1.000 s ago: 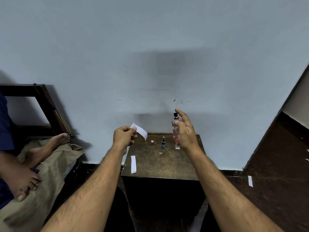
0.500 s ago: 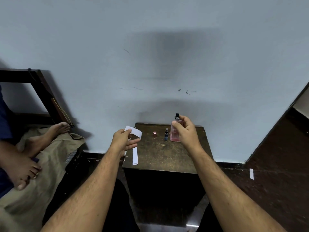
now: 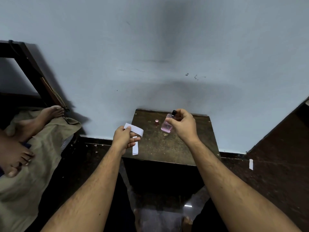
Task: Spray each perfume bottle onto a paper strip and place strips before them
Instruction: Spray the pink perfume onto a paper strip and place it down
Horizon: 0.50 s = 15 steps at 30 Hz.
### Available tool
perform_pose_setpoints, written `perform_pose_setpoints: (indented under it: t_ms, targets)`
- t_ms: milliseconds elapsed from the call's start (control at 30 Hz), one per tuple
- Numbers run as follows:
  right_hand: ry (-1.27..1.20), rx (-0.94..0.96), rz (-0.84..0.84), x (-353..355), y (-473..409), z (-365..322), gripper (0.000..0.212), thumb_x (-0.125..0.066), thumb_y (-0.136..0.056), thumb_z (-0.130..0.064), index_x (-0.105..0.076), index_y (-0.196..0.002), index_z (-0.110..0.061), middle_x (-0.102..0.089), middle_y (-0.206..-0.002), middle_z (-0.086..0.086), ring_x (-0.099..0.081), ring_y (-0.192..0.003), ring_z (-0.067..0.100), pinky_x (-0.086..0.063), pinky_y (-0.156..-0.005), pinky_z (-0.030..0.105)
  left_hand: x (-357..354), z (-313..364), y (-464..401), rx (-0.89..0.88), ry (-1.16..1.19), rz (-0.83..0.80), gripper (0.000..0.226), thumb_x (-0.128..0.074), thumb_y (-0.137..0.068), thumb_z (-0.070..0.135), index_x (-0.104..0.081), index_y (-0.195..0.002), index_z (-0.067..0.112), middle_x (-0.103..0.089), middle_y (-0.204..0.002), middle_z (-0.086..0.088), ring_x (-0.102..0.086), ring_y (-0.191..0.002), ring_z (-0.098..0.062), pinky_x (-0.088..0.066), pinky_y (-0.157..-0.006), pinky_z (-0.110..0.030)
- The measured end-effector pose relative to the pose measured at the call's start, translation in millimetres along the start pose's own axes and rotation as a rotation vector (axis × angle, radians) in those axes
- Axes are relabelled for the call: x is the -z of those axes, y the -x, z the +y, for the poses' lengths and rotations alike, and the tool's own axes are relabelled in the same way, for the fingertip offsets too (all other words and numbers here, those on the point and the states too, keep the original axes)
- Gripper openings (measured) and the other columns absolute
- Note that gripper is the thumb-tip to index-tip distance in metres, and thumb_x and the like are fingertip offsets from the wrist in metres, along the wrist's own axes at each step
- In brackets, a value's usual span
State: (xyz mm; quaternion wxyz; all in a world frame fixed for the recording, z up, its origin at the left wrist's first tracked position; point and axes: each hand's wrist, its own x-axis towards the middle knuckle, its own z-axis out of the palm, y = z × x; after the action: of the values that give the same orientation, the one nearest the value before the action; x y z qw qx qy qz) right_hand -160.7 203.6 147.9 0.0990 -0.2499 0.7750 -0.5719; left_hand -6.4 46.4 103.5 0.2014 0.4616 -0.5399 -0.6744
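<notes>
Right hand [image 3: 184, 125] grasps the pink bottle [image 3: 166, 126], hiding its right side; left hand [image 3: 124, 139] pinches a paper strip [image 3: 135, 128].

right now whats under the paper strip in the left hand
Another paper strip lies on the table below the held strip; its top end is covered by the left hand.

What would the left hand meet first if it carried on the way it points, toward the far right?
Probably the small pink cap on the table, then the pink bottle gripped by the right hand. The left hand, pinching a paper strip, looks raised, so it might pass above the cap; depth is unclear.
</notes>
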Motion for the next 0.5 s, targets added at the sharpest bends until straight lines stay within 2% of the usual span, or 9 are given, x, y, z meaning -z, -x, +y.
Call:
perform_pose_setpoints:
  t_ms: [167,267,400,500]
  targets:
    - [0.162,0.011,-0.072,-27.8,-22.7,17.5,0.028,-0.083,-0.072,-0.018,-0.068,-0.096,-0.017,-0.071,-0.089,-0.005,-0.066,-0.085,0.013,-0.056,-0.084,0.036,-1.9,-20.2,-20.3,0.024,-0.015,0.018,0.017,-0.037,-0.104,0.025,-0.050,-0.108,0.015,-0.071,-0.088,-0.008,-0.069,-0.052,-0.011,-0.048,-0.048,-0.022]
    - [0.247,0.011,-0.114,-42.6,-35.6,28.0,0.033,-0.082,-0.073,-0.018,-0.069,-0.103,-0.015,-0.069,-0.093,-0.006,-0.065,-0.088,0.011,-0.053,-0.085,0.029,-1.2,-32.1,-32.6,0.028,-0.027,0.027,0.016,-0.041,-0.103,0.024,-0.052,-0.106,0.013,-0.070,-0.088,-0.011,-0.065,-0.048,-0.010,-0.045,-0.047,-0.023]
    - [0.336,0.011,-0.147,-63.9,-49.8,43.8,0.032,-0.082,-0.074,-0.017,-0.068,-0.104,-0.016,-0.067,-0.093,-0.008,-0.061,-0.085,0.008,-0.047,-0.080,0.020,-0.8,-43.9,-45.4,0.013,-0.038,0.040,0.015,-0.044,-0.102,0.022,-0.055,-0.105,0.012,-0.066,-0.075,-0.006,-0.058,-0.044,-0.012,-0.040,-0.043,-0.022]
    - [0.386,0.003,-0.180,-82.0,-61.1,56.5,0.029,-0.081,-0.075,-0.017,-0.068,-0.101,-0.018,-0.067,-0.092,-0.007,-0.062,-0.088,0.012,-0.048,-0.081,0.023,-2.7,-48.1,-53.7,-0.007,-0.073,0.034,0.014,-0.045,-0.101,0.021,-0.055,-0.099,0.012,-0.065,-0.067,-0.002,-0.051,-0.040,-0.011,-0.037,-0.045,-0.023]
